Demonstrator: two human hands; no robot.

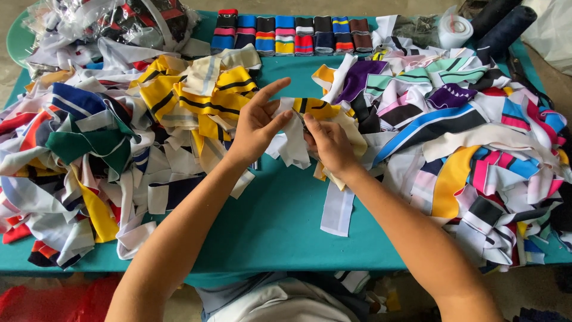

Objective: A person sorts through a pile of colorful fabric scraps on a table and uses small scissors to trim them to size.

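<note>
Soft, even daylight fills the view from the head camera, bright without harshness. The teal tablecloth (280,220) shows only faint, diffuse shadows beneath the forearms and under the white fabric strip (337,210). Colours are saturated and clear. Glare catches the crumpled clear plastic bags (107,21) at the top left, where highlights wash out. Focus is sharp across the middle; the fingers of the left hand (256,122) are slightly soft. The table's far edge bows with wide-angle distortion, and the lower corners fall darker.
</note>
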